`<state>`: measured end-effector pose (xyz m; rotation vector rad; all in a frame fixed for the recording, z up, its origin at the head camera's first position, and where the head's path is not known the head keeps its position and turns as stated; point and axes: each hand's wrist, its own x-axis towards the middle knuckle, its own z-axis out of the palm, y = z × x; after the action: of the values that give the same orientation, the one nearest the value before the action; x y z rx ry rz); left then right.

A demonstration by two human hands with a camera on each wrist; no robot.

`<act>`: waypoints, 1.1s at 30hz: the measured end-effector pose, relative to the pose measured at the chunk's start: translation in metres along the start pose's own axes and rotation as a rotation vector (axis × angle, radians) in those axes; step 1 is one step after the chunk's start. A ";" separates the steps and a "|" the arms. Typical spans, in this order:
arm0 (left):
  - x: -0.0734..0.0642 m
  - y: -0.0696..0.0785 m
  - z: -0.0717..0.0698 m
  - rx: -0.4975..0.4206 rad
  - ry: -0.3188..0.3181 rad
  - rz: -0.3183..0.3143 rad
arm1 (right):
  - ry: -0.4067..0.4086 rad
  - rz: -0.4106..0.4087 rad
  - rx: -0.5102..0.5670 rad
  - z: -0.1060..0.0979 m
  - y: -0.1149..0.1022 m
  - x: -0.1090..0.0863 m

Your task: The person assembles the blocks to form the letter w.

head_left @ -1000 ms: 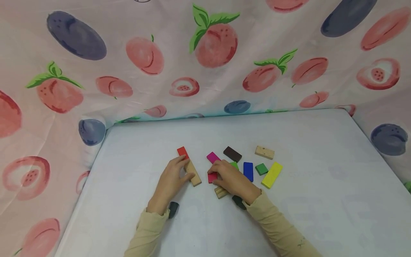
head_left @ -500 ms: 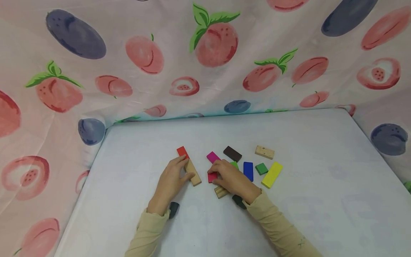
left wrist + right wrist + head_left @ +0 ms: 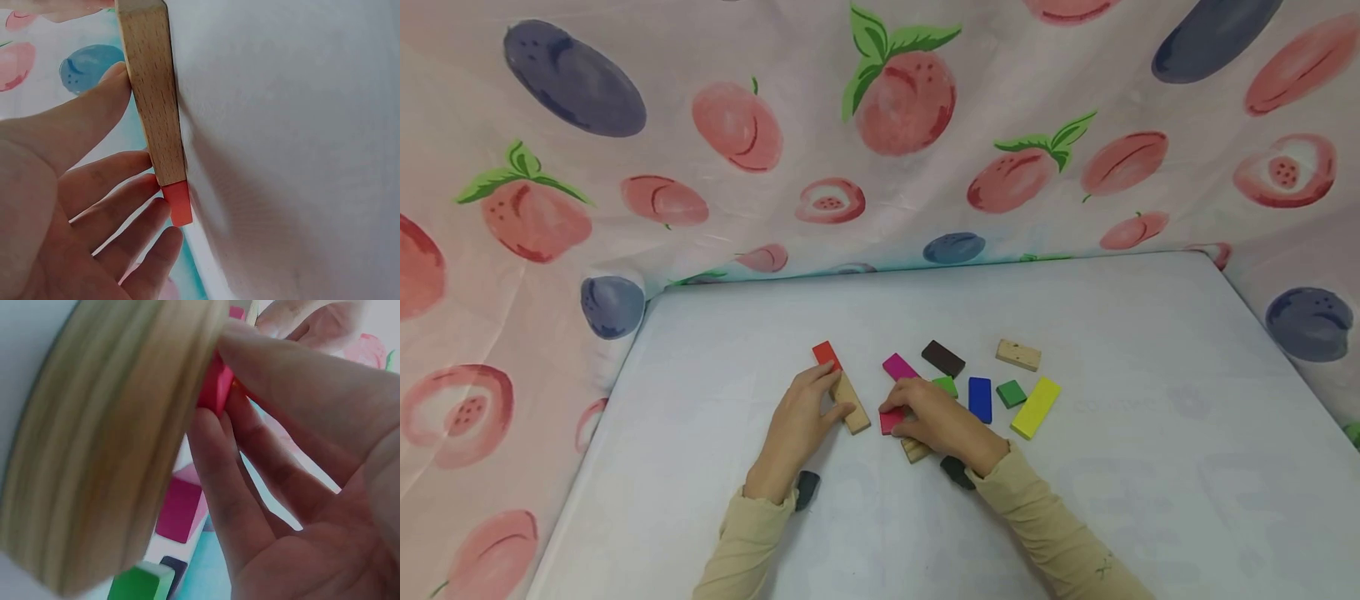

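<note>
A red block (image 3: 826,353) and a plain wooden block (image 3: 852,403) lie end to end in one slanting row on the white table. My left hand (image 3: 799,420) rests along that row, its fingertips at the red block and the joint, its thumb against the wooden one in the left wrist view. To the right of the row, my right hand (image 3: 942,417) pinches a pinkish-red block (image 3: 891,422) between thumb and fingers. In the right wrist view a grooved wooden piece (image 3: 106,444) looms in front of this hand and covers part of the view.
Around the right hand lie a magenta block (image 3: 898,365), a dark brown block (image 3: 943,358) and a light green block (image 3: 946,386). Farther right are a blue block (image 3: 980,400), a green square block (image 3: 1011,393), a yellow block (image 3: 1036,407) and a speckled wooden block (image 3: 1018,355).
My right hand has shifted slightly left and toward me with the pinkish-red block. The left hand and its row of blocks have stayed in place.
</note>
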<state>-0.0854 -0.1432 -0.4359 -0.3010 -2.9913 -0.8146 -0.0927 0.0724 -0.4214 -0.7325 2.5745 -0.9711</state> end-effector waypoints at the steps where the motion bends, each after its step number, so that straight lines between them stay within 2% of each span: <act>1: 0.000 0.000 0.000 -0.001 0.002 0.001 | -0.014 -0.007 0.016 0.001 0.000 0.001; 8: 0.000 0.001 -0.001 -0.012 0.001 0.004 | -0.050 -0.056 0.025 0.001 -0.001 0.002; 24: -0.001 0.002 -0.002 -0.017 -0.015 -0.017 | -0.098 0.008 0.069 0.009 -0.010 0.001; 33: 0.000 0.002 -0.002 -0.021 -0.011 -0.012 | -0.071 0.036 0.074 0.012 -0.014 0.002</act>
<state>-0.0850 -0.1428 -0.4338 -0.2892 -2.9995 -0.8493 -0.0840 0.0565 -0.4207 -0.6856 2.4686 -1.0053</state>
